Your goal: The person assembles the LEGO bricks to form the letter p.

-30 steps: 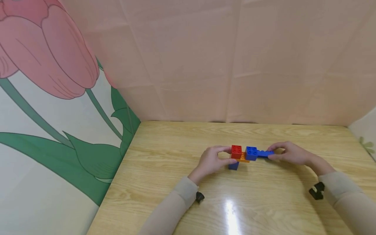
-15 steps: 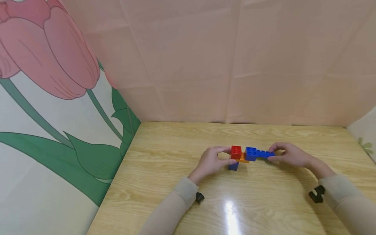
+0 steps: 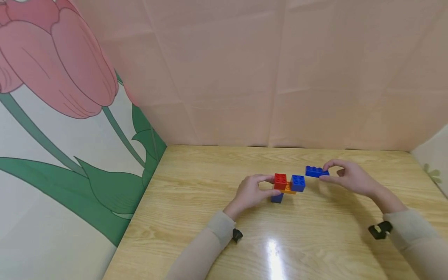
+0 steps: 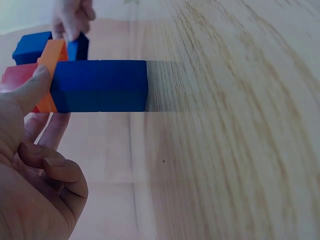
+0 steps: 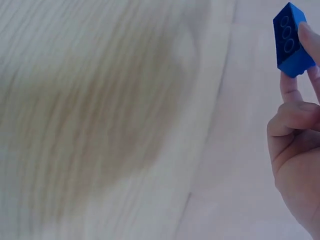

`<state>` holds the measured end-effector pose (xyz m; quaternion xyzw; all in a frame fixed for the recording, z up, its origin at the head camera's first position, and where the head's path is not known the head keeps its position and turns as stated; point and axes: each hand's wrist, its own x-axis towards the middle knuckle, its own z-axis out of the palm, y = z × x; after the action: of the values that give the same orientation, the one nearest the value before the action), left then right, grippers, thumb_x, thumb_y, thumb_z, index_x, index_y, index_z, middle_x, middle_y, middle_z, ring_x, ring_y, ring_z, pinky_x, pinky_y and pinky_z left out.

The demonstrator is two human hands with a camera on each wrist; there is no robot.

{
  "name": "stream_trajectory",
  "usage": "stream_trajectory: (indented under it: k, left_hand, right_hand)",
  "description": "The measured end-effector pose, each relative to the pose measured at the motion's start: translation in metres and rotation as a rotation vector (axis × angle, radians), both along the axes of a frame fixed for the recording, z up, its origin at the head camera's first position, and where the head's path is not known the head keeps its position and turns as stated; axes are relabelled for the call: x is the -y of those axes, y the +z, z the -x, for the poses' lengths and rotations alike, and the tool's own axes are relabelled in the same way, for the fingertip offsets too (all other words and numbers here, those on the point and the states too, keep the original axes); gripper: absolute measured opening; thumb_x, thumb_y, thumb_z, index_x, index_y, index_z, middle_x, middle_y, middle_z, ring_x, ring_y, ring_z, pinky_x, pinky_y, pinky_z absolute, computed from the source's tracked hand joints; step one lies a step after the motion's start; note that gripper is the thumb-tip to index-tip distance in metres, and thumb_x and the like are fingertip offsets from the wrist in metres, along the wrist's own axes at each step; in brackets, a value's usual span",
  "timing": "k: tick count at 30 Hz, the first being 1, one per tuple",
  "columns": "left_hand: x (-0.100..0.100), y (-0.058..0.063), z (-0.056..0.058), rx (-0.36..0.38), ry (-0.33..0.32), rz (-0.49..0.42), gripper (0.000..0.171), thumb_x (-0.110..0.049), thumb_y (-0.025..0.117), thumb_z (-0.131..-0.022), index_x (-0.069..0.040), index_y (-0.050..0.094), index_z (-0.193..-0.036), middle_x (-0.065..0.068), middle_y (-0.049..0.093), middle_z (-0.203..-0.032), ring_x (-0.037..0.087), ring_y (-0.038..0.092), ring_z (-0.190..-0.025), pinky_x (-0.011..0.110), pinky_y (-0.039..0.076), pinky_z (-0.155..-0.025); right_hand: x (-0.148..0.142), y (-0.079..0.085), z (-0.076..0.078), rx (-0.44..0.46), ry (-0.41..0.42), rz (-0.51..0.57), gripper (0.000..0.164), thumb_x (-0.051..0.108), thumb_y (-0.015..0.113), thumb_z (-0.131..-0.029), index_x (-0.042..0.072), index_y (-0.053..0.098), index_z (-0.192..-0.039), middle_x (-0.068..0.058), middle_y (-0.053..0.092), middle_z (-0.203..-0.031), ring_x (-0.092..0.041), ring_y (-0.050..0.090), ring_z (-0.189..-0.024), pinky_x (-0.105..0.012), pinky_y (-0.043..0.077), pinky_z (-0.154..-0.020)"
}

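Note:
My left hand (image 3: 249,192) grips a small brick build between thumb and fingers. On top of it sit a red brick (image 3: 280,181) and a square blue brick (image 3: 298,183), both on an orange plate (image 3: 288,188). Below the plate, a blue column (image 4: 100,86) with a seam across it reaches down to the wooden tabletop. To the right, my right hand (image 3: 353,179) pinches a long blue brick (image 3: 316,172) by one end, raised and apart from the build. Its hollow underside with round tubes shows in the right wrist view.
The wooden table (image 3: 196,179) ends at a pink cloth backdrop (image 3: 224,77). A tulip-printed panel (image 3: 70,136) stands along the left side. Black wrist straps (image 3: 380,230) sit at the cuffs.
My right hand has moved the long blue brick up and away from beside the square blue brick, leaving a gap. The left hand and its build have stayed nearly still.

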<state>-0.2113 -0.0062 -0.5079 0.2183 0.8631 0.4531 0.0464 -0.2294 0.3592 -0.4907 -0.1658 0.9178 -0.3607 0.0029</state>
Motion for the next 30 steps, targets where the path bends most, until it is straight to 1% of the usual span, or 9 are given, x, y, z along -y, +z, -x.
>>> stream_trajectory:
  k: [2, 4, 6, 8, 9, 13, 18, 25, 30]
  left_hand:
    - [0.0, 0.0, 0.0, -0.002, -0.001, 0.002, 0.049, -0.055, 0.079, -0.086, -0.032, 0.074, -0.129, -0.026, 0.069, -0.116, 0.001, 0.059, -0.121, 0.035, 0.05, -0.102]
    - [0.0, 0.0, 0.0, -0.001, -0.002, 0.001, 0.049, -0.055, 0.079, -0.086, -0.032, 0.074, -0.129, -0.025, 0.069, -0.116, 0.001, 0.06, -0.12, 0.034, 0.05, -0.101]
    - [0.0, -0.001, 0.001, 0.0, -0.003, -0.001, 0.049, -0.055, 0.08, -0.086, -0.032, 0.074, -0.129, -0.025, 0.069, -0.117, 0.002, 0.06, -0.12, 0.034, 0.051, -0.099]
    - [0.0, 0.0, 0.001, -0.002, -0.003, 0.0, 0.049, -0.055, 0.08, -0.086, -0.032, 0.074, -0.129, -0.024, 0.069, -0.118, 0.002, 0.06, -0.119, 0.033, 0.051, -0.098]
    - [0.001, 0.0, 0.001, -0.004, -0.003, 0.003, 0.05, -0.055, 0.079, -0.086, -0.031, 0.074, -0.129, -0.024, 0.069, -0.118, 0.002, 0.061, -0.119, 0.033, 0.051, -0.098]
    - [0.0, 0.001, 0.001, -0.008, -0.003, 0.006, 0.05, -0.055, 0.079, -0.086, -0.031, 0.074, -0.13, -0.024, 0.069, -0.118, 0.001, 0.06, -0.119, 0.033, 0.051, -0.098]
    - [0.0, 0.0, 0.001, -0.01, -0.003, 0.006, 0.05, -0.055, 0.079, -0.086, -0.031, 0.074, -0.129, -0.024, 0.069, -0.117, 0.001, 0.06, -0.119, 0.034, 0.051, -0.099]
    - [0.001, 0.0, 0.001, -0.014, -0.002, 0.008, 0.05, -0.055, 0.08, -0.086, -0.031, 0.074, -0.129, -0.023, 0.069, -0.118, 0.002, 0.06, -0.121, 0.034, 0.05, -0.1]
    - [0.001, -0.001, 0.001, -0.018, -0.012, 0.0, 0.049, -0.055, 0.079, -0.087, -0.03, 0.074, -0.129, -0.023, 0.069, -0.117, 0.002, 0.06, -0.121, 0.034, 0.05, -0.101]
  right_hand:
    - [0.004, 0.005, -0.002, -0.01, -0.002, 0.009, 0.023, 0.035, 0.079, -0.095, 0.022, 0.069, -0.112, -0.012, 0.064, -0.126, -0.012, 0.059, -0.076, -0.028, 0.047, -0.059]
    - [0.008, 0.011, -0.005, -0.021, -0.003, 0.027, 0.022, 0.033, 0.079, -0.095, 0.022, 0.069, -0.111, -0.013, 0.064, -0.127, -0.008, 0.05, -0.065, -0.028, 0.043, -0.053]
    - [0.013, 0.016, -0.007, -0.023, -0.004, 0.057, 0.021, 0.03, 0.08, -0.094, 0.022, 0.069, -0.111, -0.013, 0.064, -0.125, -0.006, 0.038, -0.053, -0.029, 0.038, -0.046]
    - [0.017, 0.021, -0.01, -0.038, 0.001, 0.079, 0.021, 0.027, 0.081, -0.093, 0.022, 0.069, -0.11, -0.012, 0.065, -0.123, -0.006, 0.028, -0.049, -0.03, 0.034, -0.043]
    - [0.02, 0.024, -0.011, -0.051, 0.006, 0.084, 0.021, 0.025, 0.081, -0.093, 0.022, 0.069, -0.11, -0.011, 0.065, -0.122, -0.006, 0.027, -0.048, -0.03, 0.033, -0.043]
    - [0.027, 0.03, -0.014, -0.126, 0.02, 0.089, 0.024, 0.015, 0.084, -0.09, 0.021, 0.069, -0.108, -0.005, 0.066, -0.115, -0.005, 0.027, -0.048, -0.03, 0.032, -0.044]
    - [0.039, 0.039, -0.018, -0.216, 0.024, 0.096, 0.033, 0.006, 0.089, -0.082, 0.023, 0.07, -0.103, 0.004, 0.066, -0.108, -0.005, 0.03, -0.049, -0.03, 0.032, -0.046]
    - [0.057, 0.053, -0.024, -0.32, 0.134, 0.109, 0.042, 0.002, 0.092, -0.077, 0.027, 0.068, -0.1, 0.011, 0.066, -0.104, -0.008, 0.034, -0.051, -0.027, 0.033, -0.049]
    - [0.066, 0.056, -0.026, -0.362, 0.186, 0.101, 0.045, 0.001, 0.092, -0.075, 0.029, 0.067, -0.101, 0.013, 0.066, -0.105, -0.008, 0.036, -0.053, -0.025, 0.034, -0.05]
